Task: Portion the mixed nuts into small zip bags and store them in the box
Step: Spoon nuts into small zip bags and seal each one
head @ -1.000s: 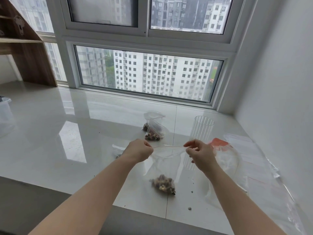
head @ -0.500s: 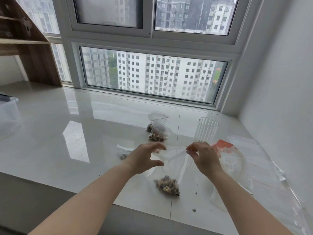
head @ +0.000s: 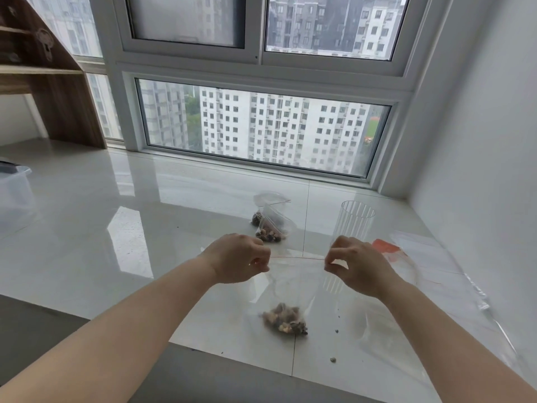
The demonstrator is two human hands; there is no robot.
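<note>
Presently a small clear plastic zip bag (head: 293, 289) is held up by its top edge, pinched at one corner by the left hand (head: 239, 258) and at the other by the right hand (head: 359, 267), each with thumb and fingertips closed on the film. The red zip line is drawn taut between the two pinches, probably so that the seal can be pressed shut along its length; whether it is already closed cannot be told, since the film is nearly invisible against the tiles. A brown clump of mixed nuts (head: 284, 318) hangs well below the grip, settled into the bag's bottom, which keeps the contents away from the zip while it is worked.

Beyond the left pinch, two more small clear filled bags of nuts (head: 270, 225) lie touching each other on the glossy white tiled window ledge (head: 145, 228), seemingly set aside as finished portions. Just behind the right hand a tall ribbed transparent cup (head: 356, 219) stands upright, likely kept near for scooping. To the right of the grip a large crumpled clear bag with a red patch (head: 386, 247) is spread flat on the ledge. A few loose nut crumbs (head: 333, 359) lie below the held bag. Far to the left of the grip, a translucent plastic storage box (head: 14, 187) is seen at the edge, well apart from the hands, and the held portion is judged not yet stored.
</note>
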